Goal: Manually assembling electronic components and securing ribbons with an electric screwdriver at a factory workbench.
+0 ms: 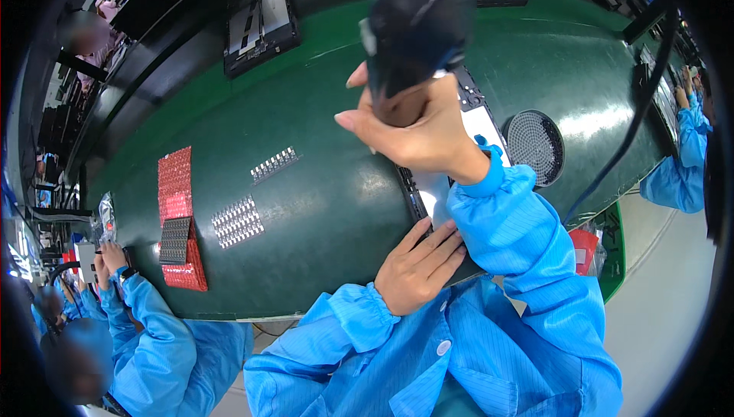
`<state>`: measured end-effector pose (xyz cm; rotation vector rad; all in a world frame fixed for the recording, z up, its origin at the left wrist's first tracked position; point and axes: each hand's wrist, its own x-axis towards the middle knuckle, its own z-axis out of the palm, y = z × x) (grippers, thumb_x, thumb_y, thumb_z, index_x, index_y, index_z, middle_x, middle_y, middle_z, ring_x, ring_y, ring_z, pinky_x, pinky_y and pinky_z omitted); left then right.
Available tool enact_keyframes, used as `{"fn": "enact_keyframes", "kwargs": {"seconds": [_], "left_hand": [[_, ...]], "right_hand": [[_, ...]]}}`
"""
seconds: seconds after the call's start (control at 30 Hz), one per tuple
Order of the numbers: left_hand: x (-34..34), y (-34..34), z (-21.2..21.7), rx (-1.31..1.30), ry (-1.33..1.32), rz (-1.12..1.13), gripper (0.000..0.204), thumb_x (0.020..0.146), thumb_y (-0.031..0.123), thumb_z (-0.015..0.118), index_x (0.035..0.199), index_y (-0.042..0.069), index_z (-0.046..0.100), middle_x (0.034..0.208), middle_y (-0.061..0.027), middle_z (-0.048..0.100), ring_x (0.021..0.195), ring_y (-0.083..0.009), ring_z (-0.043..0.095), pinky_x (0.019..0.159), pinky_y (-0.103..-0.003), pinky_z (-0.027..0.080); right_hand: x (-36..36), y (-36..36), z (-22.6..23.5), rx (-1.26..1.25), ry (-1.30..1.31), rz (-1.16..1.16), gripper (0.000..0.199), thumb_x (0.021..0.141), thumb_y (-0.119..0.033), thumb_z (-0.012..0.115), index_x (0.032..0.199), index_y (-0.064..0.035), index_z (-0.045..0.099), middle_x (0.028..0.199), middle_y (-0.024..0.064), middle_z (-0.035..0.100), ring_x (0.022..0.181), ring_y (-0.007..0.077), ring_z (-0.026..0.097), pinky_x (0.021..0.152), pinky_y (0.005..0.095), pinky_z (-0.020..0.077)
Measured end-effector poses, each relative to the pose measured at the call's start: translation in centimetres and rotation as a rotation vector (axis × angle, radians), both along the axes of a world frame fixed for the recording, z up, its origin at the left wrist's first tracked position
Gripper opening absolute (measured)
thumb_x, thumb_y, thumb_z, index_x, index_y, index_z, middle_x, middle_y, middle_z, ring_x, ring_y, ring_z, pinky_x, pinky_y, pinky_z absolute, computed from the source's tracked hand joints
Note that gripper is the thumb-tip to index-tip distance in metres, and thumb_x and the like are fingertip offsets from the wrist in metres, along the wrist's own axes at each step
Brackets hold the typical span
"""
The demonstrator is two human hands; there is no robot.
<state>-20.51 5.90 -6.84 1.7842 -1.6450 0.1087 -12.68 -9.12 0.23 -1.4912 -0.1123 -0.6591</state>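
My right hand [428,130] is closed around a black electric screwdriver [420,27] that comes down from the top middle. The tool is smeared by motion and its tip is hidden. Below that hand lies a black-framed flat device [409,191] with a white panel [480,123], much of it covered by my hand and sleeve. My left hand [423,266] rests flat on the device's near end, fingers stretched out. Just right of the device, a round black dish [534,147] with a grey gridded inside stands on the green table [336,218].
To the left lie two sheets of small metallic parts [238,222] [274,164] and red bubble wrap [175,180] with a dark sheet [176,241] on it. More framed devices [261,25] stand along the back. A dark cable [631,130] hangs at right. Co-workers sit at both sides.
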Motion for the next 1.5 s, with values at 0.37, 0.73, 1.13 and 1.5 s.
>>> {"fn": "enact_keyframes", "kwargs": {"seconds": [0.37, 0.73, 1.13, 1.5], "left_hand": [[18.6, -8.9, 0.4, 0.006, -0.374, 0.402, 0.026, 0.075, 0.01, 0.062, 0.1, 0.001, 0.06, 0.111, -0.0141, 0.057, 0.109, -0.0302, 0.052, 0.09, -0.04, 0.044], [34.5, -3.2, 2.9, 0.639, -0.524, 0.888, 0.057, 0.063, 0.003, 0.068, 0.116, 0.007, 0.049, 0.124, -0.0131, 0.048, 0.117, -0.0324, 0.046, 0.092, -0.05, 0.041], [38.0, 2.9, 5.8, 0.331, -0.583, 1.042, 0.043, 0.057, 0.012, 0.059, 0.099, 0.009, 0.067, 0.082, -0.0164, 0.067, 0.075, -0.0367, 0.064, 0.071, -0.046, 0.051], [23.6, 6.2, 14.9, -0.148, -0.534, 1.002, 0.023, 0.064, 0.003, 0.061, 0.085, -0.002, 0.066, 0.067, -0.0201, 0.063, 0.058, -0.0309, 0.062, 0.058, -0.038, 0.048]], "right_hand": [[-5.9, -4.5, 0.1, 0.107, 0.005, -0.068, 0.039, 0.073, 0.006, 0.072, 0.105, 0.0008, 0.05, 0.062, 0.0021, 0.057, 0.053, 0.0074, 0.054, 0.049, 0.0213, 0.0422], [-6.6, -6.2, -1.6, -0.024, 0.183, 0.057, 0.04, 0.072, -0.005, 0.075, 0.105, -0.0003, 0.054, 0.079, 0.0028, 0.062, 0.066, 0.0061, 0.053, 0.059, 0.0207, 0.0441], [-6.1, -4.5, -2.3, 0.109, -0.083, 0.031, 0.044, 0.076, -0.001, 0.073, 0.111, 0.0023, 0.047, 0.059, 0.0032, 0.054, 0.047, 0.005, 0.046, 0.044, 0.0221, 0.0351], [-6.9, -6.6, -1.7, 0.064, -0.055, 0.087, 0.04, 0.079, -0.032, 0.074, 0.096, -0.0018, 0.054, 0.064, 0.0039, 0.053, 0.058, 0.0095, 0.047, 0.052, 0.0275, 0.0396]]}}
